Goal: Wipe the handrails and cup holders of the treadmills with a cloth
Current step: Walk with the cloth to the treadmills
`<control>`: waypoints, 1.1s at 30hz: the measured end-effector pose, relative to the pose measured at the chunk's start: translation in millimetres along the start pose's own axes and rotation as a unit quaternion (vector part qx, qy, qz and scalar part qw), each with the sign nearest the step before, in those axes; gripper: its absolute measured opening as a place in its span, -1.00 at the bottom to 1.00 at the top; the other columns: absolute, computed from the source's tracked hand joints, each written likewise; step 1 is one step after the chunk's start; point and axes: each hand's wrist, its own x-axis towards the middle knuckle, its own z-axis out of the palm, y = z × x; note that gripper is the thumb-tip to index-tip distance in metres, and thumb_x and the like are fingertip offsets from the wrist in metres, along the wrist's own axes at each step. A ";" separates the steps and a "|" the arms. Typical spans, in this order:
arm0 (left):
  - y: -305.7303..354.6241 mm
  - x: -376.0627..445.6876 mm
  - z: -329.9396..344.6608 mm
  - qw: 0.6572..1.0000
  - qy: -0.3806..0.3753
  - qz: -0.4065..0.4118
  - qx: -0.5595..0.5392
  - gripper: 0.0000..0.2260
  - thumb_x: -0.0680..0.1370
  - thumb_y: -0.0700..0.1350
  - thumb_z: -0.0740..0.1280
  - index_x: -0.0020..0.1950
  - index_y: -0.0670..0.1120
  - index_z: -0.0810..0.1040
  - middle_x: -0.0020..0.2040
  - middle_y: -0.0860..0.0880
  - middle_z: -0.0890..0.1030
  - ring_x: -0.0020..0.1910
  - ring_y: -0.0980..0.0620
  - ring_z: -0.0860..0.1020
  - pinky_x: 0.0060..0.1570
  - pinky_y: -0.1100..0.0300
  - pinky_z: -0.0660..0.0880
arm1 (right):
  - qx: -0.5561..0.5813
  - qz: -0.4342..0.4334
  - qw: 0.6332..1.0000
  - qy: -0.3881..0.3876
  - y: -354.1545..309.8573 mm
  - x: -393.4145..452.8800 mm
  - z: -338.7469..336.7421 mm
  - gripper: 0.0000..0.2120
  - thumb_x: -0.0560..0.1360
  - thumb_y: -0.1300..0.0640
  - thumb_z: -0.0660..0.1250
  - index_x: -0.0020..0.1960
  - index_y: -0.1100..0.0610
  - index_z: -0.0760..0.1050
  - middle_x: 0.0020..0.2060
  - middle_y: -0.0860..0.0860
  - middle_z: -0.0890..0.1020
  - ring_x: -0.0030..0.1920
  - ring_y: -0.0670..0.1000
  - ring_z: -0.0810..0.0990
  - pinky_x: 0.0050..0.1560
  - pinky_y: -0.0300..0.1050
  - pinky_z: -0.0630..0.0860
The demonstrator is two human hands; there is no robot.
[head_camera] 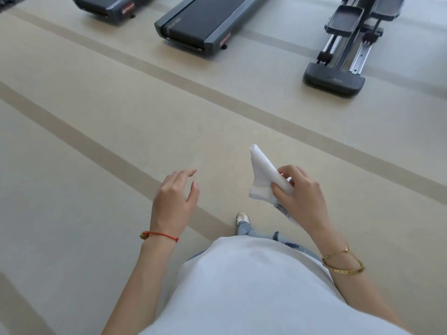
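Note:
A folded white cloth (pixel 262 174) with a small label sticks up from my right hand (pixel 298 191), whose fingers and thumb curl round its lower end. My left hand (pixel 175 198) hovers to the left of it, fingers loosely bent, holding nothing. Far ahead on the floor stand the rear ends of two dark treadmills, one in the middle (pixel 205 22) and one at the top left (pixel 106 7). Their handrails and cup holders are out of view.
A dark elliptical machine (pixel 343 52) with rails and pedals stands at the top right. Beige floor with darker stripes (pixel 169 76) lies between me and the machines. My shoe (pixel 242 218) shows below the hands.

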 end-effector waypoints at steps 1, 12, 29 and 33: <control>6.4 21.8 5.6 1.000 0.002 0.005 -0.001 -0.77 0.58 -0.22 0.33 0.24 -0.17 0.59 0.12 -0.09 0.64 0.15 -0.10 0.59 0.18 0.04 0.50 | -0.002 -0.001 1.000 0.003 4.4 22.4 -3.7 -0.85 0.44 0.12 0.37 0.00 0.03 0.48 -0.07 -0.10 0.57 -0.27 0.06 0.54 -0.26 0.03 0.52; 23.5 211.9 59.9 1.000 -0.004 0.015 -0.001 -0.76 0.58 -0.22 0.33 0.23 -0.16 0.59 0.09 -0.08 0.66 0.10 -0.08 0.59 0.15 0.11 0.46 | -0.007 0.012 1.000 0.011 34.4 211.7 -4.8 -0.85 0.43 0.13 0.38 -0.01 0.02 0.49 -0.11 -0.10 0.57 -0.26 0.02 0.53 -0.27 -0.03 0.49; 21.2 600.0 125.7 0.996 -0.034 0.078 0.002 -0.76 0.59 -0.20 0.32 0.24 -0.14 0.59 0.10 -0.05 0.65 0.10 -0.06 0.58 0.15 0.07 0.48 | 0.003 0.030 0.999 0.045 48.9 576.2 31.0 -0.85 0.44 0.14 0.40 -0.01 0.05 0.50 -0.14 -0.10 0.54 -0.26 -0.01 0.48 -0.29 -0.17 0.36; 25.9 677.2 135.6 0.994 -0.055 0.091 0.001 -0.75 0.60 -0.18 0.31 0.27 -0.12 0.58 0.11 -0.05 0.65 0.12 -0.06 0.57 0.16 0.07 0.48 | -0.006 0.048 0.997 0.054 48.3 640.3 33.5 -0.83 0.44 0.15 0.41 0.00 0.07 0.51 -0.13 -0.10 0.53 -0.25 0.00 0.49 -0.29 -0.17 0.31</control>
